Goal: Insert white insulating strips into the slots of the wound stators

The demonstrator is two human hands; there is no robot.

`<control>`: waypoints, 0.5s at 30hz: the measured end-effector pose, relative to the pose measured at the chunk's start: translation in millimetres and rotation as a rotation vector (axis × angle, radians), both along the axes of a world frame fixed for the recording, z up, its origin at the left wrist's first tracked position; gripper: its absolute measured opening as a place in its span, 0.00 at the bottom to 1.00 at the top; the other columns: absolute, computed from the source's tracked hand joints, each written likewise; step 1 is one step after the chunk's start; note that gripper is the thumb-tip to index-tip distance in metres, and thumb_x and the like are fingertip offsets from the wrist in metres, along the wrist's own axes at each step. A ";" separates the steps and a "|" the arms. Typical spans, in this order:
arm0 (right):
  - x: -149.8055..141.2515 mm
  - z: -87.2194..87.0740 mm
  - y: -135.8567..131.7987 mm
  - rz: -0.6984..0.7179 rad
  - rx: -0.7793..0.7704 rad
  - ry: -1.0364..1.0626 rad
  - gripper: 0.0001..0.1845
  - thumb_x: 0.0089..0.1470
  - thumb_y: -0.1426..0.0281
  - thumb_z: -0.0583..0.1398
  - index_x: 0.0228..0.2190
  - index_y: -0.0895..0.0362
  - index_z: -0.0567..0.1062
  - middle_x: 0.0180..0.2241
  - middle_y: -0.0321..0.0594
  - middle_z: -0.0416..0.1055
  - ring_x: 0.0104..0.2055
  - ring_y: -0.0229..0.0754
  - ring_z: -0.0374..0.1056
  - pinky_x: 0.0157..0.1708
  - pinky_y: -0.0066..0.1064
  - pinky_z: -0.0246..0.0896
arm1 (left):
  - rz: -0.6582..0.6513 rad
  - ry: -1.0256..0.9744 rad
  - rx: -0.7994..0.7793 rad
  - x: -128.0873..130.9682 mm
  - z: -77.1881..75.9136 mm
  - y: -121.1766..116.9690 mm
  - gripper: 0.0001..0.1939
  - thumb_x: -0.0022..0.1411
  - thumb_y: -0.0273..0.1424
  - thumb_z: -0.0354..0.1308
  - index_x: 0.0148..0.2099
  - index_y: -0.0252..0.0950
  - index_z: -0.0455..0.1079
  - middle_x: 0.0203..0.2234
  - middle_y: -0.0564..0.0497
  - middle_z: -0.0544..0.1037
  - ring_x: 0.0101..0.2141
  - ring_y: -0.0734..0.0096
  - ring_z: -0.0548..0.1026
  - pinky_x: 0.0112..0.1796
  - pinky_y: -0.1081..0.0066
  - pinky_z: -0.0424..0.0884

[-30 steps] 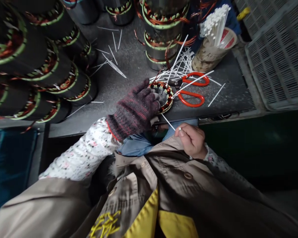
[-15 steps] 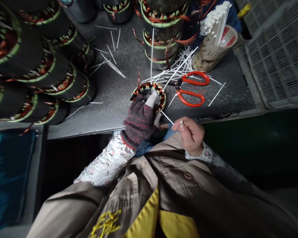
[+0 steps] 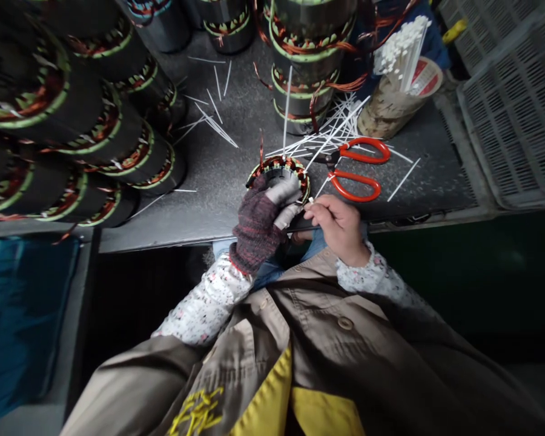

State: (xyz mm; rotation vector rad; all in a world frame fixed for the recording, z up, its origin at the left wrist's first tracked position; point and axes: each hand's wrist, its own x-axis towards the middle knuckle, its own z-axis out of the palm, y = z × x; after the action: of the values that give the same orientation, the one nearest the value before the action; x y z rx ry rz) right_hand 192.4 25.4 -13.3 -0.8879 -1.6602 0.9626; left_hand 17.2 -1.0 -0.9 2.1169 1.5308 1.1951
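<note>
A round motor stator (image 3: 279,172) with copper windings and a green rim stands at the near edge of the dark bench (image 3: 209,200). My left hand (image 3: 261,221), in a dark knitted glove, is closed on the stator's near side. My bare right hand (image 3: 338,227) pinches a white cable tie (image 3: 309,201) right beside the gloved fingers, at the stator's near right side. Another white tie (image 3: 287,109) sticks straight up from the stator.
Red-handled scissors (image 3: 356,172) lie just right of the stator among several loose white ties (image 3: 331,130). A cup of ties (image 3: 397,79) stands at the back right. Stacked stators (image 3: 82,121) fill the left and more stand behind (image 3: 306,66). A white plastic crate (image 3: 513,109) sits at right.
My left hand has slid back from on top of the stator to its near side. My right hand has moved up and left with the tie, from my chest to the stator.
</note>
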 end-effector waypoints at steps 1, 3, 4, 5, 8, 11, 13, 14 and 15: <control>2.5 3.5 -1.7 0.012 -0.006 -0.015 0.16 0.68 0.59 0.57 0.31 0.54 0.75 0.28 0.36 0.76 0.27 0.36 0.70 0.31 0.29 0.67 | 0.002 0.002 0.032 0.2 0.4 1.0 0.16 0.75 0.36 0.51 0.62 0.48 0.69 0.48 0.50 0.83 0.50 0.64 0.81 0.60 0.52 0.75; 5.9 8.5 -4.1 0.034 0.008 -0.040 0.17 0.69 0.60 0.55 0.31 0.54 0.74 0.30 0.37 0.75 0.30 0.36 0.70 0.33 0.30 0.68 | -0.020 0.013 0.093 0.1 0.9 2.6 0.11 0.74 0.35 0.53 0.53 0.48 0.75 0.42 0.53 0.84 0.48 0.64 0.82 0.62 0.49 0.72; 6.6 9.8 -4.5 0.041 0.023 -0.052 0.16 0.69 0.61 0.55 0.31 0.54 0.74 0.31 0.38 0.75 0.30 0.37 0.70 0.33 0.30 0.68 | -0.024 0.006 0.117 -0.1 1.0 3.1 0.11 0.74 0.35 0.54 0.52 0.48 0.75 0.41 0.53 0.84 0.47 0.64 0.82 0.62 0.49 0.72; 6.6 10.1 -4.3 0.042 0.046 -0.067 0.15 0.69 0.62 0.55 0.30 0.54 0.73 0.30 0.37 0.74 0.30 0.37 0.70 0.33 0.30 0.67 | -0.022 -0.003 0.128 -0.4 0.9 3.4 0.10 0.74 0.34 0.54 0.51 0.48 0.76 0.42 0.53 0.84 0.47 0.64 0.82 0.62 0.49 0.72; 4.2 7.2 0.0 -0.008 0.130 -0.153 0.14 0.66 0.67 0.57 0.27 0.54 0.71 0.26 0.35 0.71 0.29 0.36 0.67 0.31 0.29 0.62 | -0.013 0.002 0.124 -1.8 0.4 3.8 0.10 0.73 0.34 0.55 0.52 0.48 0.75 0.42 0.54 0.84 0.47 0.65 0.82 0.63 0.50 0.71; 0.9 3.6 7.2 -0.072 0.161 -0.233 0.14 0.62 0.69 0.58 0.24 0.54 0.69 0.24 0.34 0.67 0.27 0.36 0.64 0.29 0.30 0.57 | -0.056 0.022 0.106 -4.1 -0.7 4.7 0.10 0.73 0.34 0.56 0.53 0.46 0.75 0.45 0.52 0.84 0.50 0.65 0.81 0.62 0.53 0.72; -1.0 4.0 10.7 -0.103 0.161 -0.232 0.13 0.60 0.68 0.60 0.23 0.53 0.68 0.25 0.34 0.67 0.26 0.36 0.62 0.27 0.31 0.55 | -0.069 0.025 0.110 -5.4 -1.7 5.3 0.10 0.73 0.35 0.56 0.51 0.44 0.76 0.45 0.51 0.84 0.49 0.65 0.82 0.61 0.54 0.73; -1.8 5.2 11.5 -0.107 0.164 -0.234 0.13 0.59 0.67 0.61 0.23 0.53 0.68 0.25 0.34 0.66 0.26 0.36 0.61 0.26 0.31 0.54 | -0.072 0.033 0.110 -5.7 -2.1 5.4 0.09 0.73 0.34 0.55 0.50 0.44 0.76 0.44 0.51 0.85 0.49 0.65 0.82 0.61 0.54 0.72; -2.4 7.2 11.5 -0.100 0.173 -0.248 0.14 0.59 0.66 0.62 0.23 0.53 0.68 0.25 0.34 0.66 0.26 0.36 0.60 0.26 0.31 0.53 | -0.075 0.048 0.109 -5.8 -2.4 5.4 0.10 0.73 0.34 0.55 0.50 0.43 0.77 0.43 0.51 0.85 0.48 0.65 0.82 0.61 0.53 0.72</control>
State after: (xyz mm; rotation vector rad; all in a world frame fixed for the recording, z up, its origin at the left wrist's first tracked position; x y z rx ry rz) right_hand 190.0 37.0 -6.1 -0.9928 -1.8579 0.6500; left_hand 11.4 4.4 -3.2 2.2662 1.4221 1.2364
